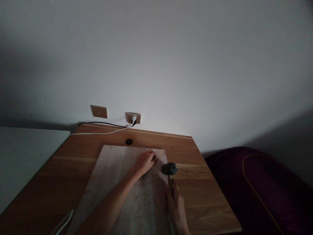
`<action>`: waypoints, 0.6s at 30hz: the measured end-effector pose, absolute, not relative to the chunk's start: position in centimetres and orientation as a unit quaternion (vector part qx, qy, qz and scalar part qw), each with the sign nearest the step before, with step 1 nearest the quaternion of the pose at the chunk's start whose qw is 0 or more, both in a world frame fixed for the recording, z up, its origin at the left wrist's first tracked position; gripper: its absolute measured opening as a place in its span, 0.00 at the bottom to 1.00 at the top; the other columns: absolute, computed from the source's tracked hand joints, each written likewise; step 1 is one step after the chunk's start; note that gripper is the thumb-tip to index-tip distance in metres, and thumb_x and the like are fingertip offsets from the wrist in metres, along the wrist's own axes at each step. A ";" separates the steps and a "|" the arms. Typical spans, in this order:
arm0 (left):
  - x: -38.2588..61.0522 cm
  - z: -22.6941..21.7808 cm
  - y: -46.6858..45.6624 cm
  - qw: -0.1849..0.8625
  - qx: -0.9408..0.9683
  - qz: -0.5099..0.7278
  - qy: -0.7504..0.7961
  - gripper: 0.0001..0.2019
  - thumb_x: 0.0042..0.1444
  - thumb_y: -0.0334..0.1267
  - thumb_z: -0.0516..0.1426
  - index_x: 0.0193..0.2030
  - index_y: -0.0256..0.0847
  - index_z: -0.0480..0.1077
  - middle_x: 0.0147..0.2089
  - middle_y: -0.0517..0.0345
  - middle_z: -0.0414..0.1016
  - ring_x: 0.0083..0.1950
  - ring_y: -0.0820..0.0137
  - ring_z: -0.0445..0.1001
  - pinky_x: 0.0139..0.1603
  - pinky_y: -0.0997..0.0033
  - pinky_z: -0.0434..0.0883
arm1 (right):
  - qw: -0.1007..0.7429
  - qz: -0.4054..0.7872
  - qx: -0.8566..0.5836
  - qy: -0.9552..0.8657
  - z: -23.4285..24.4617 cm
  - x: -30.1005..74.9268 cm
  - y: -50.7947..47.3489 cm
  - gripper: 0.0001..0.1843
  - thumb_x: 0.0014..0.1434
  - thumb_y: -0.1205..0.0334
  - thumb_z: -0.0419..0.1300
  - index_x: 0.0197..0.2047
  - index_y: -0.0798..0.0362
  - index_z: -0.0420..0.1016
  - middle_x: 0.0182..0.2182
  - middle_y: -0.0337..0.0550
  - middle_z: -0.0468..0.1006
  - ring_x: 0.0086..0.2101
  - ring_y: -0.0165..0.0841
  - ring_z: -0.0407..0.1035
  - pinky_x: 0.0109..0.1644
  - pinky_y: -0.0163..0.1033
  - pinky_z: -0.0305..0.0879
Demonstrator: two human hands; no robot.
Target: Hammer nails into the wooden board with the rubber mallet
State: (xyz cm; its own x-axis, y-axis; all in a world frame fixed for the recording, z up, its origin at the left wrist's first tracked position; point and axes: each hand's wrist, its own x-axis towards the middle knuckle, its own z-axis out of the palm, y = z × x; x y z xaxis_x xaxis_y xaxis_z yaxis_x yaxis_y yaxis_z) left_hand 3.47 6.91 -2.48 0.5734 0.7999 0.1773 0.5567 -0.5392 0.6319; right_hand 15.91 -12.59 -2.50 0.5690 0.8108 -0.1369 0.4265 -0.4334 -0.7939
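Observation:
A pale, worn wooden board lies flat on the wooden table. On its far right part rests my left hand, fingers curled together in a pinch; whatever they hold is too small and dark to make out. My right hand grips the handle of a mallet with a dark, thick head. The mallet head is held up by the board's right edge, a little to the right of my left hand. Several small dark dots form a row near the board's far edge. Beside my left wrist is a small dark cluster, partly hidden.
The wooden table reaches the wall and has a round hole. White and black cables run to a wall socket, left of which is a wall plate. A white surface stands left, a purple cushioned thing right.

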 end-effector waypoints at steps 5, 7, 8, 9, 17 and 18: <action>3.5 -2.6 6.9 0.260 0.849 0.226 0.400 0.02 0.62 0.33 0.62 0.38 0.41 0.75 0.44 0.52 0.78 0.44 0.63 0.77 0.46 0.68 0.69 | 0.368 0.256 -0.804 -0.391 -2.3 15.9 -12.5 0.40 0.67 0.36 0.44 0.64 0.57 0.74 0.46 0.57 0.86 0.44 0.47 0.82 0.44 0.42 0.76; 3.6 -2.5 6.9 0.259 0.850 0.226 0.401 0.02 0.62 0.33 0.62 0.37 0.41 0.76 0.43 0.53 0.78 0.44 0.63 0.77 0.45 0.68 0.69 | 0.356 0.243 -0.812 -0.394 -2.4 15.8 -12.6 0.40 0.68 0.36 0.43 0.64 0.57 0.74 0.43 0.56 0.86 0.43 0.45 0.83 0.43 0.41 0.76; 3.6 -2.5 6.9 0.258 0.850 0.226 0.401 0.02 0.63 0.33 0.62 0.37 0.41 0.76 0.43 0.53 0.78 0.44 0.63 0.77 0.45 0.68 0.69 | 0.349 0.237 -0.816 -0.395 -2.4 15.8 -12.6 0.39 0.68 0.36 0.43 0.64 0.57 0.74 0.42 0.55 0.86 0.43 0.45 0.83 0.42 0.40 0.76; 3.6 -2.4 6.9 0.257 0.849 0.226 0.402 0.03 0.63 0.33 0.62 0.37 0.41 0.76 0.43 0.52 0.78 0.44 0.63 0.77 0.45 0.68 0.69 | 0.344 0.235 -0.818 -0.395 -2.5 15.8 -12.6 0.40 0.68 0.35 0.43 0.64 0.57 0.74 0.41 0.54 0.86 0.43 0.45 0.83 0.42 0.40 0.77; 3.6 -2.7 7.0 0.258 0.848 0.232 0.401 0.03 0.63 0.32 0.61 0.36 0.41 0.75 0.41 0.53 0.79 0.42 0.64 0.77 0.43 0.69 0.68 | 0.356 0.242 -0.811 -0.396 -2.4 15.9 -12.6 0.38 0.67 0.39 0.45 0.65 0.60 0.72 0.52 0.60 0.83 0.52 0.48 0.79 0.53 0.44 0.75; 3.6 -2.7 7.0 0.258 0.848 0.232 0.400 0.03 0.63 0.32 0.61 0.36 0.41 0.75 0.41 0.53 0.79 0.42 0.64 0.77 0.42 0.69 0.68 | 0.354 0.245 -0.812 -0.393 -2.4 15.9 -12.6 0.39 0.67 0.39 0.45 0.65 0.60 0.72 0.52 0.61 0.83 0.52 0.48 0.80 0.51 0.44 0.75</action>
State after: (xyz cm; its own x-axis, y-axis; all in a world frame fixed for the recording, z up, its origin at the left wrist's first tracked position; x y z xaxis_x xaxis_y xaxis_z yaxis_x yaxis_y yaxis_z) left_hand 3.60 6.99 -2.74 0.5721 0.7987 0.1865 0.5591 -0.5461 0.6238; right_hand 15.94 -12.63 -2.37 0.5704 0.8126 -0.1200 0.4653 -0.4400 -0.7681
